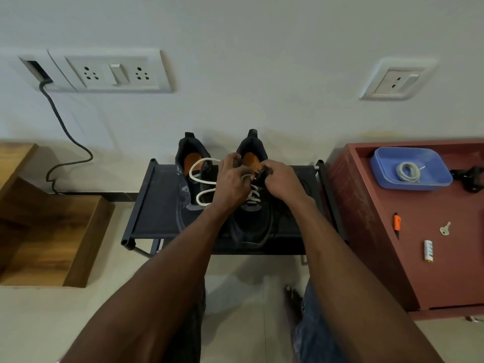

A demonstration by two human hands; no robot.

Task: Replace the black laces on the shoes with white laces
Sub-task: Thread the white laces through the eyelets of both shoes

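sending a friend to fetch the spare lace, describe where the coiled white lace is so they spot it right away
Start at the reddish-brown wooden cabinet right of the black fabric shoe rack. At its far end sits a shallow blue plastic tray, and the coiled white lace lies inside. It is the tray's only content, unlike the loose silver key nearby.

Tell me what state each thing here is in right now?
Right shoe: partly laced in white.
Left shoe: unlaced here.
White lace: loose loops.
Left hand: gripping lace.
Right hand: pinching at the eyelets.
Blue tray: holds coiled lace.
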